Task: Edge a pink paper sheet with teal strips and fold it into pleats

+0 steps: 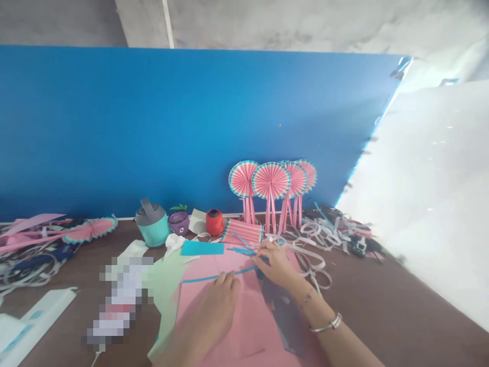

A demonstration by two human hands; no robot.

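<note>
A pink paper sheet (244,326) lies on the brown table (382,316) in front of me. A thin teal strip (202,279) runs across its upper part. My left hand (217,308) lies flat on the pink sheet, fingers stretched out, just below the strip. My right hand (275,265) is at the strip's right end, fingers pinched on it. A bracelet sits on my right wrist.
Several pink pleated paper fans (271,181) on sticks lean on the blue board (153,127). A folded pink pleat (243,232), red thread spool (214,222), purple pot (179,222), teal dispenser (153,224), teal card (202,248), and white paper curls (324,234) lie around.
</note>
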